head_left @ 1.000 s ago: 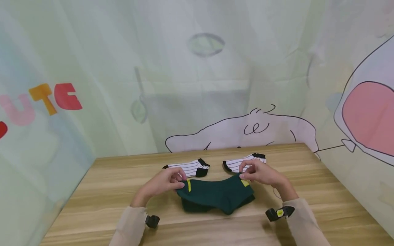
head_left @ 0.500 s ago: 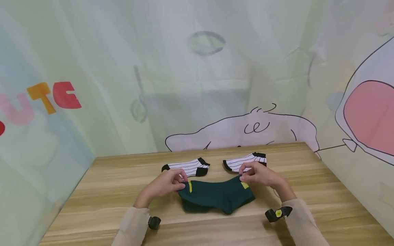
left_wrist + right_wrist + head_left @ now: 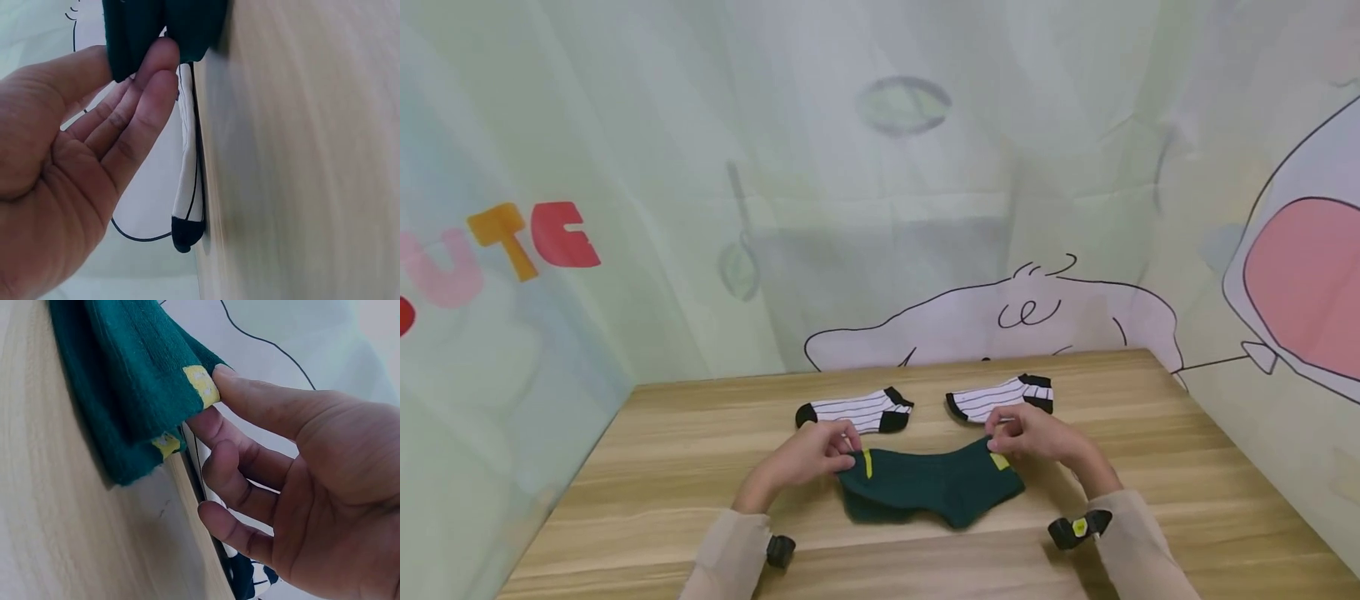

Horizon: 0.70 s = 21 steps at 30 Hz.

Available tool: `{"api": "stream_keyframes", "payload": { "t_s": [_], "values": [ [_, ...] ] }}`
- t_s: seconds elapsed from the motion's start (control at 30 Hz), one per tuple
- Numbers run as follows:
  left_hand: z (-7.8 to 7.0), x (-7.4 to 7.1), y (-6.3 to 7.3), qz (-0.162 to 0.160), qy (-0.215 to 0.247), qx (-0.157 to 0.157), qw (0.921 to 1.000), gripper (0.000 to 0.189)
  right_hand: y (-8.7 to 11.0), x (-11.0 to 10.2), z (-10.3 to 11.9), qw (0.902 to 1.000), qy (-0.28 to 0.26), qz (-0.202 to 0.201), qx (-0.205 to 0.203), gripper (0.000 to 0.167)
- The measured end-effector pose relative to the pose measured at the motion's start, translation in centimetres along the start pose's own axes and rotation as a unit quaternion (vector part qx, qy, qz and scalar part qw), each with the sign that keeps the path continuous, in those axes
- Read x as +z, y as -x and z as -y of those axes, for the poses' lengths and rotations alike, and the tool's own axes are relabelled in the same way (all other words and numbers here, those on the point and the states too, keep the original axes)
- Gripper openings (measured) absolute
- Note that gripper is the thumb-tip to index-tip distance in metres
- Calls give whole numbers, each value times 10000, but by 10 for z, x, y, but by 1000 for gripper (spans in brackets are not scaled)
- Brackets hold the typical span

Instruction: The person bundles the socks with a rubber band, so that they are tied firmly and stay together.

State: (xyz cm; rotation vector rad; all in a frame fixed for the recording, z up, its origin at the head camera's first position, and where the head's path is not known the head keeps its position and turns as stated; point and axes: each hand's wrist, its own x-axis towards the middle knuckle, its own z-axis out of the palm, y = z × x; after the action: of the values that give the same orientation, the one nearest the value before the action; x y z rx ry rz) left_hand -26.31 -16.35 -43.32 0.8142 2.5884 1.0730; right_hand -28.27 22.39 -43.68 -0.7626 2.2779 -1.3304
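A pair of dark green socks (image 3: 928, 487) with small yellow tabs lies stacked on the wooden table (image 3: 625, 467). My left hand (image 3: 820, 450) pinches the left end of the upper green sock (image 3: 134, 31) between thumb and fingertips. My right hand (image 3: 1033, 433) pinches the right end by its yellow tab (image 3: 201, 384). Both ends are lifted slightly off the table. Just behind the hands lie two white socks with black stripes, toes and heels: one on the left (image 3: 853, 410), one on the right (image 3: 1000, 397).
Printed curtain walls close in the table at the back and on both sides. Bare wood shows at the left, at the right and along the front edge. A small black wrist camera (image 3: 1078, 527) sits on each sleeve.
Both hands have drawn slightly closer to me and lowered the green sock's ends a little. The striped socks have not moved.
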Motion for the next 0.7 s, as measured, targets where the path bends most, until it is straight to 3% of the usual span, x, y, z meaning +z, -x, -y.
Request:
{"api": "stream_keyframes", "payload": {
  "t_s": [0.23, 0.7],
  "values": [
    [2, 5, -3, -46, -128, 166, 9998, 12, 1, 1, -1, 9998, 156, -24, 89, 12],
    [3, 9, -3, -122, -450, 64, 9989, 14, -1, 4, -3, 9979, 578, -93, 274, 11]
  ]
}}
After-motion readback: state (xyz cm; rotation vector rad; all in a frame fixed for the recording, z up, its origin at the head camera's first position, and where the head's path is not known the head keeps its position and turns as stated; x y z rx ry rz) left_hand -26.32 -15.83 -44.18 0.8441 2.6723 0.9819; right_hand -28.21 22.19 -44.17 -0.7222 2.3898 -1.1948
